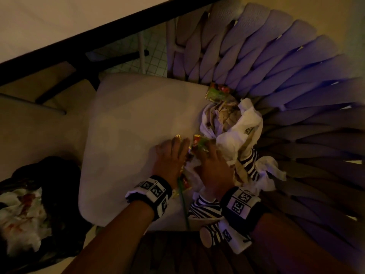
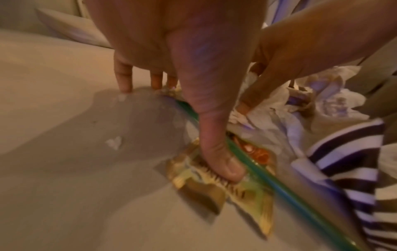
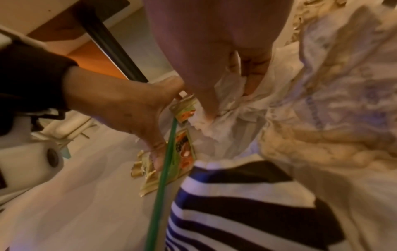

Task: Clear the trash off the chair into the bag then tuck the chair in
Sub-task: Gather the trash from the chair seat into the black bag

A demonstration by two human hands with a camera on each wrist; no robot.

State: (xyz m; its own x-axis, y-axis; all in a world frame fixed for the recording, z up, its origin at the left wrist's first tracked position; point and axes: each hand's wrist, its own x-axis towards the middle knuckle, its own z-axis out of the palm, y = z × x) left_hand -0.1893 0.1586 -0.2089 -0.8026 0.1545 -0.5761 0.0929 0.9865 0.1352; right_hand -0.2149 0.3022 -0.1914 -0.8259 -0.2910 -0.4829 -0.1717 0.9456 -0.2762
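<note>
Chair seat [image 1: 126, 123]: left hand [image 1: 170, 155] pins gold wrapper [image 2: 217, 185] and green straw [image 2: 253, 168] with thumb | right hand [image 1: 212, 167] pinches white napkin [image 3: 229, 95] | head view alone shows black bag [image 1: 59, 175] on floor, left of chair

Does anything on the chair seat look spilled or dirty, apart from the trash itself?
Yes. A dark patch spreads over the seat cushion under the left hand, like a wet stain, though it may partly be shadow. Small white crumbs lie in it.
</note>
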